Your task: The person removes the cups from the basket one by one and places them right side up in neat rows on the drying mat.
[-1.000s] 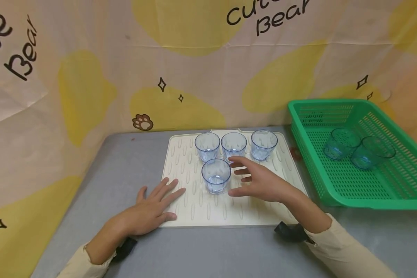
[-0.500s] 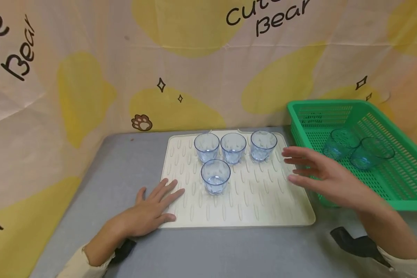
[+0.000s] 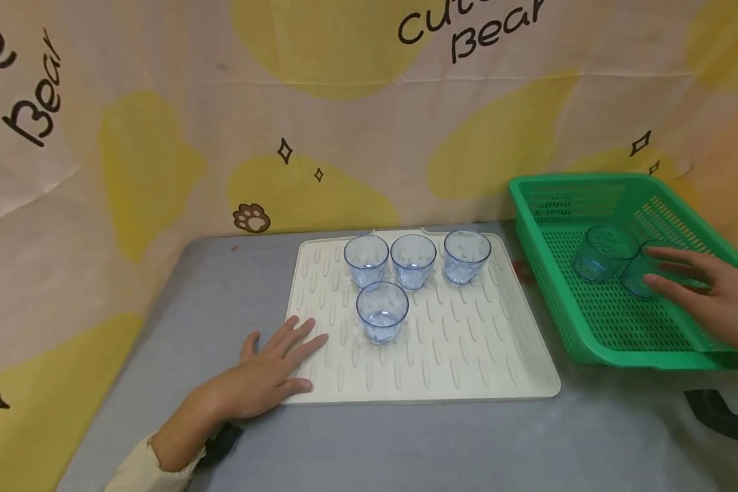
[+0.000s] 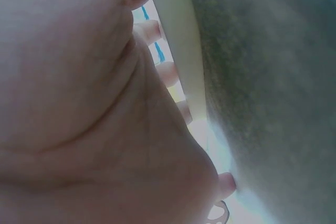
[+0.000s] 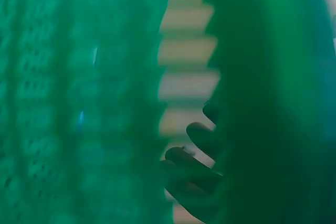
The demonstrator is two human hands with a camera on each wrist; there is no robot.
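My left hand (image 3: 261, 376) lies flat with spread fingers on the left front edge of a white ribbed draining mat (image 3: 467, 355). In the left wrist view its palm (image 4: 79, 87) fills much of the picture beside the mat's edge. My right hand (image 3: 707, 287) is over the green basket (image 3: 590, 345), thumb and fingers apart, overlapping the right-hand clear blue glass (image 3: 636, 277) there. Another blue glass (image 3: 603, 256) lies just left of it. Through the basket's slotted wall, the right wrist view shows dark fingers (image 5: 194, 163), blurred.
Several blue glasses stand upright on the mat: a back row of a left one (image 3: 366, 263), a middle one (image 3: 413, 263) and a right one (image 3: 466, 258), with one (image 3: 382, 314) in front. A printed cloth (image 3: 344, 137) hangs behind the grey table (image 3: 375, 444).
My right hand has moved right, from beside the front glass on the mat, past the mat's edge and over the basket. My left hand and the glasses have stayed in place.
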